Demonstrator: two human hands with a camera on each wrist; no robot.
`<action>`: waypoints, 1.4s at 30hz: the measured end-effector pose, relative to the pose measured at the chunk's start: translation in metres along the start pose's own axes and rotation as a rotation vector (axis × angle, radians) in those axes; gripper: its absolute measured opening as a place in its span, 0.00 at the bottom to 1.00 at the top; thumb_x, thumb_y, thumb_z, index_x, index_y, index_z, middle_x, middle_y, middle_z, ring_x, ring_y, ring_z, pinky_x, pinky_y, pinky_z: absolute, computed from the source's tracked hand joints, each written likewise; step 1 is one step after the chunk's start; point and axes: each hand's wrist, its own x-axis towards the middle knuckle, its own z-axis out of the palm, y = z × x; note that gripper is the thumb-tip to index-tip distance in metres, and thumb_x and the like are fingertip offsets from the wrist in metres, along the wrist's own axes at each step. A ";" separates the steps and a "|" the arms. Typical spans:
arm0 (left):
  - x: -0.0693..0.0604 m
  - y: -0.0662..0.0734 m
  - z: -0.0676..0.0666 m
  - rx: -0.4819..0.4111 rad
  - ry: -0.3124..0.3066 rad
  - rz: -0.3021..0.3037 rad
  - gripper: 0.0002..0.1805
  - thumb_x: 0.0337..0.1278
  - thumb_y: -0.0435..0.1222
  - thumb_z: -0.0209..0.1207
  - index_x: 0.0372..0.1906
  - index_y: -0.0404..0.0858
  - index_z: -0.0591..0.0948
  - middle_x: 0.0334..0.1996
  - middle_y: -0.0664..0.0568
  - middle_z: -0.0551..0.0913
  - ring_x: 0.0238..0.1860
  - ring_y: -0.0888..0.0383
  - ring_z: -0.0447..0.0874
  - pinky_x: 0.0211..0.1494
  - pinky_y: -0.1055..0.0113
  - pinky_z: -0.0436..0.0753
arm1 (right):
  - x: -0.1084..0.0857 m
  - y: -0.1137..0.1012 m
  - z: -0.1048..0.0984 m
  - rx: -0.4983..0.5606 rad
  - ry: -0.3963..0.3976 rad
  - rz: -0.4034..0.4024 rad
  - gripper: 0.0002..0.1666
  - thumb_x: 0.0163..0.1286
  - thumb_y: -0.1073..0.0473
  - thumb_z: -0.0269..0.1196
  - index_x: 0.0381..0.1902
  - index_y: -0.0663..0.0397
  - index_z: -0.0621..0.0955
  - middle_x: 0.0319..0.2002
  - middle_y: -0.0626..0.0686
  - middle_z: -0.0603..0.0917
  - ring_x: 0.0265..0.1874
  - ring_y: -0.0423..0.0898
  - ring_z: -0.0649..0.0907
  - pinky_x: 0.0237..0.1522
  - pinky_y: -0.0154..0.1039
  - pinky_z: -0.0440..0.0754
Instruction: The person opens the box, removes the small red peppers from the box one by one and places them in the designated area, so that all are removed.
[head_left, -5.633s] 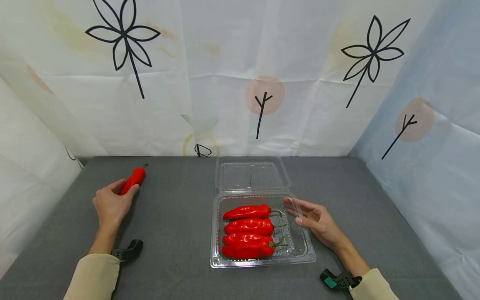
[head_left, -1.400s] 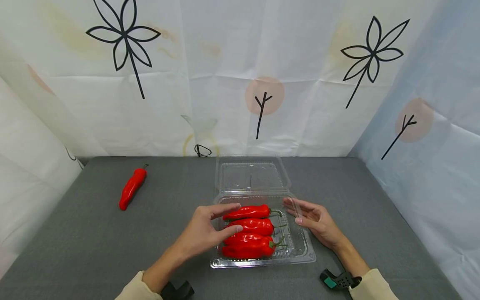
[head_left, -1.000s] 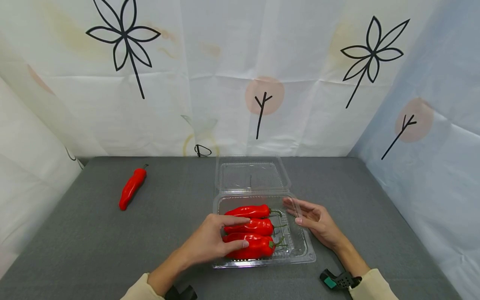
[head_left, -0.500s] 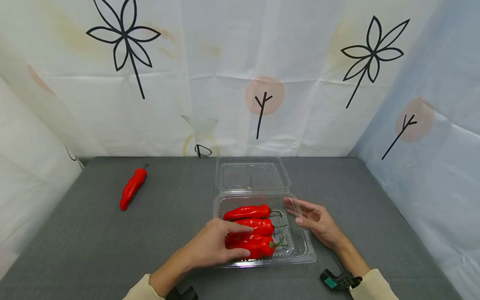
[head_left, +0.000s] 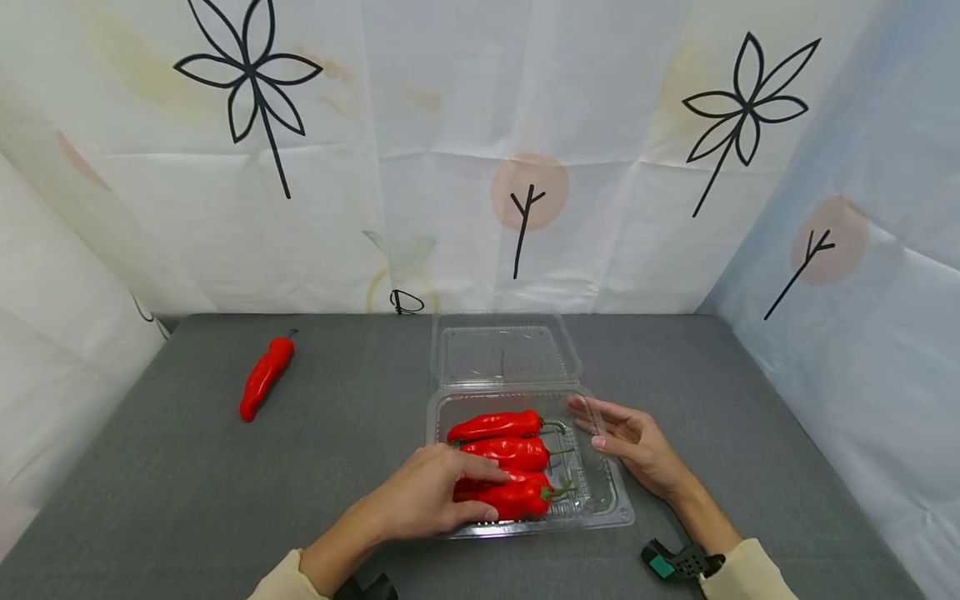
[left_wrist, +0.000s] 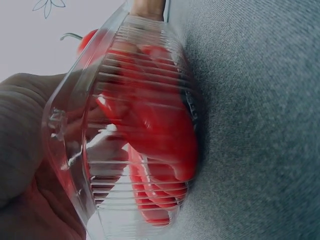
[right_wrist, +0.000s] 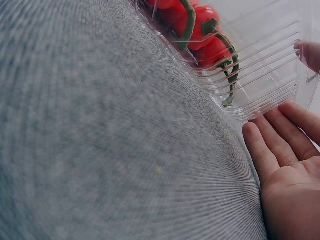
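Note:
A clear plastic clamshell container (head_left: 619, 517) sits with its lid raised behind it and several long red peppers inside. My left hand (head_left: 427, 492) reaches over its left wall and grips the nearest red pepper (head_left: 525, 500), thumb on the near side and fingers on the far side. In the left wrist view, that pepper (left_wrist: 160, 125) shows blurred through the ribbed wall. Beyond it lie another red pepper (head_left: 517, 452) and the rearmost one (head_left: 495, 426). My right hand (head_left: 637, 446) touches the container's right wall with straight fingers, its thumb at the rim.
A single red pepper (head_left: 266, 377) lies on the grey cloth-covered table (head_left: 337, 400) at the back left. The transparent lid (head_left: 502, 350) leans back toward the white patterned curtain (head_left: 450, 167). A pale blue cloth (head_left: 885, 333) borders the right side.
My left hand has released a pepper at the back left, come to the container and taken hold of the nearest pepper, which has shifted slightly right. My right hand stays put.

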 end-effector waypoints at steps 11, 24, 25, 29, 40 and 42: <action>-0.001 0.001 -0.001 -0.075 0.010 -0.021 0.20 0.57 0.41 0.73 0.56 0.50 0.87 0.51 0.66 0.86 0.53 0.67 0.82 0.58 0.60 0.81 | 0.000 0.000 -0.001 -0.014 0.001 -0.002 0.32 0.73 0.78 0.52 0.71 0.83 0.58 0.72 0.71 0.65 0.73 0.55 0.68 0.71 0.45 0.67; -0.003 -0.004 -0.001 -0.331 0.072 -0.078 0.21 0.56 0.36 0.73 0.57 0.45 0.87 0.51 0.60 0.87 0.54 0.56 0.80 0.55 0.61 0.83 | 0.000 0.001 0.000 -0.001 0.000 -0.007 0.32 0.71 0.79 0.52 0.71 0.84 0.58 0.72 0.73 0.64 0.73 0.57 0.67 0.71 0.45 0.66; -0.003 -0.004 -0.001 -0.352 0.073 -0.087 0.21 0.56 0.36 0.73 0.57 0.44 0.87 0.51 0.60 0.87 0.54 0.55 0.79 0.54 0.61 0.84 | 0.000 0.001 0.000 0.002 0.000 -0.007 0.33 0.71 0.79 0.52 0.71 0.84 0.57 0.72 0.72 0.64 0.73 0.57 0.67 0.71 0.45 0.66; -0.003 -0.004 -0.002 -0.424 0.088 -0.104 0.22 0.57 0.35 0.72 0.58 0.43 0.86 0.53 0.58 0.86 0.54 0.52 0.80 0.52 0.63 0.84 | 0.000 0.001 0.000 0.008 0.000 -0.007 0.33 0.71 0.80 0.52 0.71 0.84 0.57 0.73 0.73 0.63 0.73 0.57 0.67 0.71 0.45 0.66; -0.001 -0.005 -0.002 -0.548 0.189 -0.118 0.25 0.60 0.32 0.69 0.63 0.36 0.82 0.55 0.49 0.86 0.54 0.49 0.83 0.50 0.63 0.86 | 0.000 0.002 0.000 -0.003 -0.007 -0.018 0.33 0.71 0.79 0.51 0.71 0.84 0.56 0.72 0.80 0.57 0.73 0.59 0.66 0.71 0.47 0.66; -0.001 -0.005 -0.002 -0.565 0.199 -0.118 0.25 0.60 0.31 0.69 0.63 0.36 0.81 0.56 0.46 0.84 0.54 0.47 0.83 0.49 0.63 0.86 | 0.000 0.002 -0.001 -0.004 -0.012 -0.029 0.33 0.71 0.80 0.51 0.71 0.84 0.55 0.71 0.82 0.55 0.73 0.60 0.66 0.71 0.47 0.65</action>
